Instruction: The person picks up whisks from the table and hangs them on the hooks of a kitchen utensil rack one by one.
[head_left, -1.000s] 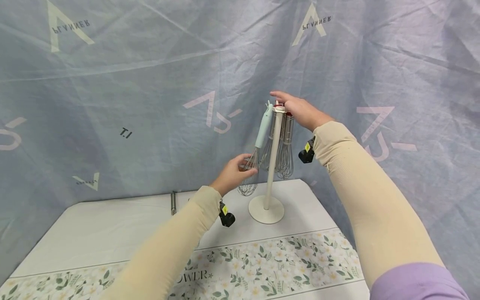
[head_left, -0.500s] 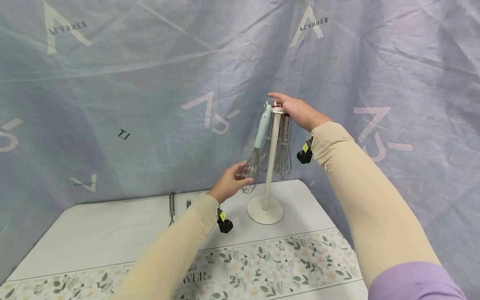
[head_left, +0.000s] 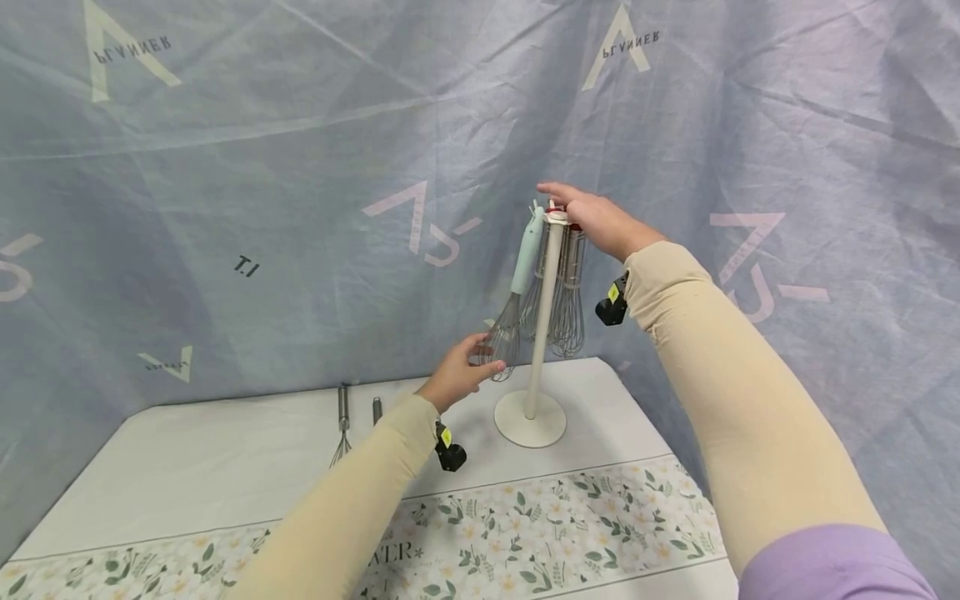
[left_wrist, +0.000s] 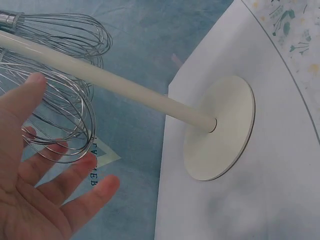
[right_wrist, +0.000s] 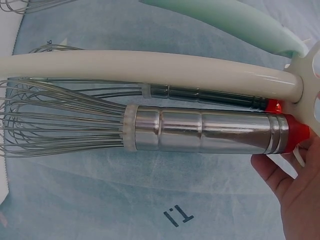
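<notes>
A balloon whisk with a mint handle [head_left: 528, 254] hangs tilted from the top of a white whisk stand [head_left: 546, 321]. My left hand [head_left: 459, 372] is spread around its wire loops [left_wrist: 65, 117], thumb on one side and fingers on the other, not closed on them. At the top of the stand, my right hand [head_left: 602, 221] lies over the hook ring, index finger extended. In the right wrist view its fingertip is right by the red end cap [right_wrist: 296, 134] of a steel-handled whisk [right_wrist: 200, 129]. A second steel whisk [right_wrist: 180, 93] hangs behind the pole.
The stand's round base [head_left: 529, 432] sits on a white tabletop with a floral strip [head_left: 570, 525]. To the left lie a steel whisk [head_left: 343, 410] and another handle [head_left: 377, 408], partly behind my left forearm. A grey-blue cloth [head_left: 300, 208] hangs behind.
My left hand has slid a little lower and left on the mint whisk's wires, and the whisk has swung slightly. My right hand stays at the stand's top.
</notes>
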